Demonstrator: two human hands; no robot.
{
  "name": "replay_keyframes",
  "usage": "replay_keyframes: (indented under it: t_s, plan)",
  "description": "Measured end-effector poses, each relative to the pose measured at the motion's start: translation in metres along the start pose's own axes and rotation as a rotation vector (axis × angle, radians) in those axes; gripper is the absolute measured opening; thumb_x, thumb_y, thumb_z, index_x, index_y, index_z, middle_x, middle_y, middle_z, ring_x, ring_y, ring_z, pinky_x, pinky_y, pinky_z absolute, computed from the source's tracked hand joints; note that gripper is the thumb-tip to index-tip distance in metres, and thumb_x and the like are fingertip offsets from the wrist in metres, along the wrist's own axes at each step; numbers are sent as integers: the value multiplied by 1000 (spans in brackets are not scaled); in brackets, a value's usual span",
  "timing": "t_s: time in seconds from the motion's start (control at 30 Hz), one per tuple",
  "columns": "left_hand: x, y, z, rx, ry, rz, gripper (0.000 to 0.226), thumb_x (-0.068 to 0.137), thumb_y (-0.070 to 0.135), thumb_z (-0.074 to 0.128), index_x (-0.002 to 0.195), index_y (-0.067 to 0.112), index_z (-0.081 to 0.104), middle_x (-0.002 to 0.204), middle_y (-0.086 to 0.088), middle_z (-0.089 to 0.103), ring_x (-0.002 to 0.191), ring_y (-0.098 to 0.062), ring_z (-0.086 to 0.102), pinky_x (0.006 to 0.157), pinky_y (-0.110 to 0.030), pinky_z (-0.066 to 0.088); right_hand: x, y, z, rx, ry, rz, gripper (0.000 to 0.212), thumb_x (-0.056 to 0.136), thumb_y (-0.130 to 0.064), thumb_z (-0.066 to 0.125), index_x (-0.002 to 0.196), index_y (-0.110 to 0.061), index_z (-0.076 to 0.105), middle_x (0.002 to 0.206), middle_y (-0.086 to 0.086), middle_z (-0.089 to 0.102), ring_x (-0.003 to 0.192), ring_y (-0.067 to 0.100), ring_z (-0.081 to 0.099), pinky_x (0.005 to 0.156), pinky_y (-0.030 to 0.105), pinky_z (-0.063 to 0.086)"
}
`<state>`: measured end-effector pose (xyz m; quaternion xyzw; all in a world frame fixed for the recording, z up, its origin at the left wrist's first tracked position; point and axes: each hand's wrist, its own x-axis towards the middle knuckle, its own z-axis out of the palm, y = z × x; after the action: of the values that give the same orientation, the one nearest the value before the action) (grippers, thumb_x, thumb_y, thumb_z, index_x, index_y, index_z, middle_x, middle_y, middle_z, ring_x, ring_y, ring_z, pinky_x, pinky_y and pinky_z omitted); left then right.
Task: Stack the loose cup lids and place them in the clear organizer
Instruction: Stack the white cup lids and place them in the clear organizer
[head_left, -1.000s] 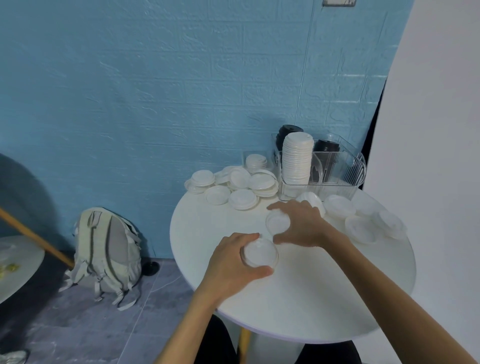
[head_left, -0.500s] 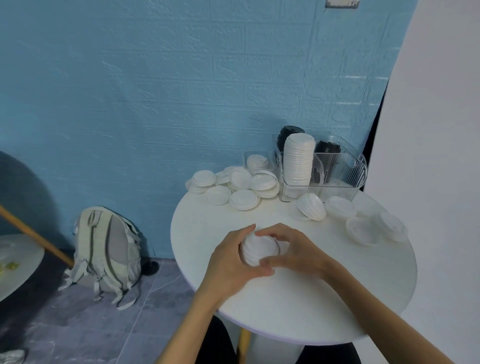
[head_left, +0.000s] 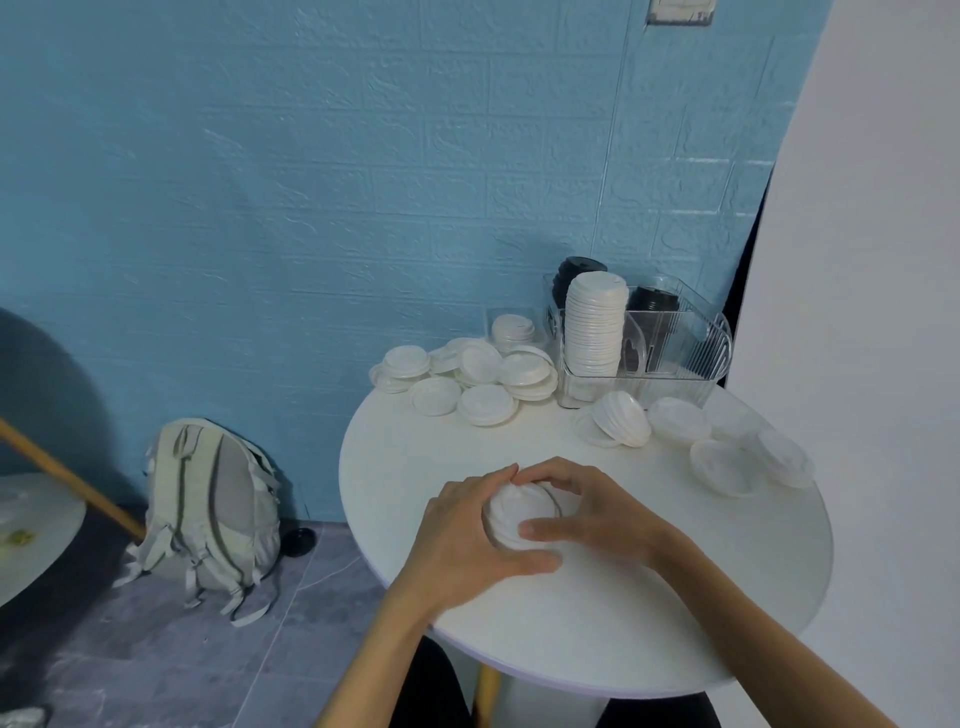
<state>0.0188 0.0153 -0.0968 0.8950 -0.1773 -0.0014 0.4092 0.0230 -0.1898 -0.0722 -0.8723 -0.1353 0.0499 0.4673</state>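
My left hand (head_left: 462, 540) and right hand (head_left: 597, 512) both curl their fingers round a small stack of white lids (head_left: 517, 517) — grasping it. The clear organizer (head_left: 675, 358) sits at one o'clock on the counter (head_left: 597, 623).

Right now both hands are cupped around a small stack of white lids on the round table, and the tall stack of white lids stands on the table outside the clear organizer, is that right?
Not quite: in the head view the tall stack of white lids stands inside the clear organizer, not outside it. The rest holds: the left hand and right hand cup a small stack of white lids on the round table.
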Motion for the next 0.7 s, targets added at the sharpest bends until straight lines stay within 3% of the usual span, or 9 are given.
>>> replay_keyframes:
  t_s: [0.17,0.23,0.33,0.57,0.7]
  plan:
    - [0,-5,0,-34,4,-4,93,67,57,89,146,51,40,126,34,50,126,1,44,113,-35,38,1,2,0,7,-6,2,48,72,-36,90,114,-38,69,117,-22,66,119,2,59,113,41,41]
    - [1,-5,0,-21,0,9,95,66,57,89,146,52,39,127,33,49,125,1,44,113,-35,38,1,4,2,8,1,-12,52,67,-44,89,114,-37,67,117,-18,67,119,5,59,114,43,39]
    - [1,-3,-1,5,2,20,99,65,59,89,148,51,37,127,31,49,124,-1,43,112,-32,35,2,8,4,5,16,-32,54,68,-39,91,114,-35,62,118,-16,67,119,4,57,115,39,35]
    - [1,-4,2,-44,17,-23,104,63,55,92,151,46,38,128,30,51,124,-2,45,112,-36,37,5,10,7,15,-16,-6,65,64,-47,89,122,-40,59,122,-16,65,123,2,56,109,35,43]
    - [1,-3,-1,-11,24,-36,102,64,57,89,151,43,39,136,26,52,125,-1,44,113,-32,35,13,8,4,79,-39,32,61,71,-52,85,126,-44,58,123,-17,66,124,2,55,108,27,39]
